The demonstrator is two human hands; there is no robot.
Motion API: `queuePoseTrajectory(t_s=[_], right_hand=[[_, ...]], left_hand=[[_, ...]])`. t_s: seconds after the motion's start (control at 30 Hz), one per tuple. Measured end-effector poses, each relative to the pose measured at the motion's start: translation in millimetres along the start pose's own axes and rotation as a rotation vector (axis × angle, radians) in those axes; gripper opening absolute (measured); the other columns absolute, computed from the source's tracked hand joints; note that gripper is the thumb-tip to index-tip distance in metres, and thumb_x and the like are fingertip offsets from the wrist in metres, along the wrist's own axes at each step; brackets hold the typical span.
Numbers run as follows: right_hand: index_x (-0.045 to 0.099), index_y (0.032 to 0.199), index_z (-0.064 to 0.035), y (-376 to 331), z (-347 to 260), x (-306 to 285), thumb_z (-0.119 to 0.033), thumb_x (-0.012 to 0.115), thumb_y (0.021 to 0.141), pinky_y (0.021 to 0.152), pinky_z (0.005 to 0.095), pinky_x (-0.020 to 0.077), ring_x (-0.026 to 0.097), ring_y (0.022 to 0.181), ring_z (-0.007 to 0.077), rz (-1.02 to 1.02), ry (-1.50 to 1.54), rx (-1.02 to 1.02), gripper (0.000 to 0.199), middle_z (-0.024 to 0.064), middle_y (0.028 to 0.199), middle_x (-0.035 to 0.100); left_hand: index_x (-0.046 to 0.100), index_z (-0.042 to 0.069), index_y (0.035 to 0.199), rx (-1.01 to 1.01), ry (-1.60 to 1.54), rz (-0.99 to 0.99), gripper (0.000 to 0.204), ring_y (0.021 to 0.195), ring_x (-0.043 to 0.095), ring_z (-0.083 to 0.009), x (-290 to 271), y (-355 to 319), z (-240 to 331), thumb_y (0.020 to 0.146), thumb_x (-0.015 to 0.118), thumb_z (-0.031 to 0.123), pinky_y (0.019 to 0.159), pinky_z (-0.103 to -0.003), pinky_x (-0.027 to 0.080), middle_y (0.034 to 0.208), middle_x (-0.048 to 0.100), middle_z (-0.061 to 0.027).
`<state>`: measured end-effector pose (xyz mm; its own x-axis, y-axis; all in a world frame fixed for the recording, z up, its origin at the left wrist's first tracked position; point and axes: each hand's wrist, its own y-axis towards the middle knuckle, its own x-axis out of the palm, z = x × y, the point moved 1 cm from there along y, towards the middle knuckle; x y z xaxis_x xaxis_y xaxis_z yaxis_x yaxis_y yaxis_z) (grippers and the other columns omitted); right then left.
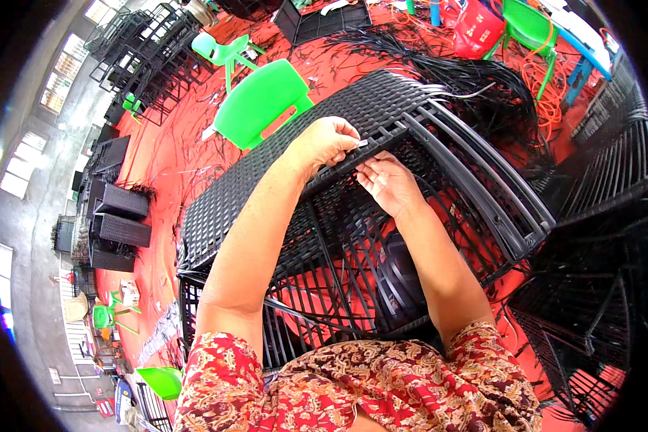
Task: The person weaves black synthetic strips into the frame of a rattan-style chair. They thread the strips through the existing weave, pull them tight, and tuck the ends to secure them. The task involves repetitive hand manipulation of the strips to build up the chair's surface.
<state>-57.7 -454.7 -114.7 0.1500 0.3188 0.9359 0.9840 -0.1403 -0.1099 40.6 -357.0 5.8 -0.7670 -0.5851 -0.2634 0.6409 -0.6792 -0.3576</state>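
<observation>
A black woven rattan-style furniture piece lies in front of me, its dense weave on top and bare frame bars showing at the right. My left hand is closed in a pinch at the edge of the weave, and a short, shiny end of a flat plastic strip sticks out of its fingertips. Just below that edge, on the inner side, is my right hand, palm turned up and fingers curled together. What those fingers grip is hidden by the edge. Loose grey strip ends trail off the far corner.
A green plastic chair stands against the far side of the piece. A heap of loose black strips lies beyond its far corner. Dark slatted frames crowd close on my right. Red sheeting covers the floor, littered with scraps.
</observation>
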Motion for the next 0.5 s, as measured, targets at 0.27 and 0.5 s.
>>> queuePoseTrajectory(t_s=[0.27, 0.5], right_hand=[[0.058, 0.086, -0.0089, 1, 0, -1, 0.000, 0.051, 0.079, 0.075, 0.0322, 0.0457, 0.058, 0.085, 0.0193, -0.056, 0.046, -0.039, 0.014, 0.0049, 0.087, 0.061], [0.059, 0.089, -0.0054, 4, -7, 2, 0.006, 0.051, 0.075, 0.085, 0.0332, 0.0446, 0.056, 0.092, 0.0197, -0.042, 0.247, -0.122, 0.020, 0.0058, 0.093, 0.060]], left_hand=[[0.058, 0.005, 0.078, 0.009, 0.285, 0.060, 0.010, 0.047, 0.043, -0.0069, 10, 15, 3, 0.074, 0.063, 0.011, 0.040, -0.021, 0.032, 0.059, 0.050, 0.0014], [0.060, 0.004, 0.081, 0.196, 0.334, 0.140, 0.013, 0.053, 0.047, -0.0071, 11, 18, -13, 0.074, 0.064, 0.015, 0.047, -0.022, 0.038, 0.065, 0.054, -0.0002]])
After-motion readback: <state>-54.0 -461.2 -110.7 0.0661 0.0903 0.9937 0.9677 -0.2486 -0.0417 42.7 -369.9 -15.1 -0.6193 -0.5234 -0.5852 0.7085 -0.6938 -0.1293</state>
